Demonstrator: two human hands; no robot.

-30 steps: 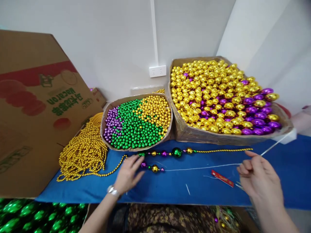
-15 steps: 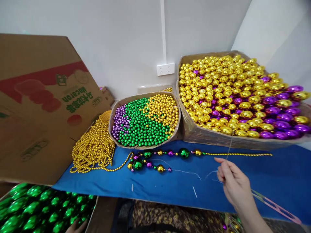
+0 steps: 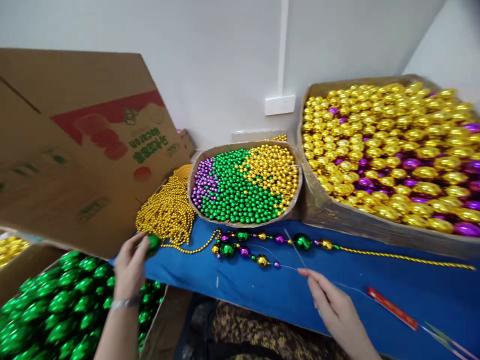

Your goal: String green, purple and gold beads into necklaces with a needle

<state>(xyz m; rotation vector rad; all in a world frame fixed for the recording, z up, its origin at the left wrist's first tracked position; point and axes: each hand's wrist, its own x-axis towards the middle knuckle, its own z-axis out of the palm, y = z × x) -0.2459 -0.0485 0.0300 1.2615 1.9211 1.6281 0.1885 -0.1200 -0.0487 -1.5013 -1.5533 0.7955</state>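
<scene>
Between the fingertips of my left hand (image 3: 129, 262) is a large shiny green bead (image 3: 153, 245), held above the left end of the blue cloth. A thin needle (image 3: 295, 249) points up and to the left from the pinched fingers of my right hand (image 3: 330, 305). White thread (image 3: 347, 286) trails near that hand. Just beyond the needle, a bead strand (image 3: 262, 260) of green, gold and purple beads lies doubled back on the cloth, joined to a string of small gold beads (image 3: 405, 258).
A carton of large green beads (image 3: 56, 300) stands at lower left under an open cardboard flap (image 3: 112, 165). Behind the strand are a box of small beads (image 3: 245, 225) and a big box of gold and purple beads (image 3: 337, 220). A red strip (image 3: 392, 307) and scissors (image 3: 442, 337) lie at right.
My left hand has come up from the green bead carton with a bead. My right hand has moved left, tilting the needle leftward. The view has turned left, and the red strip now shows.
</scene>
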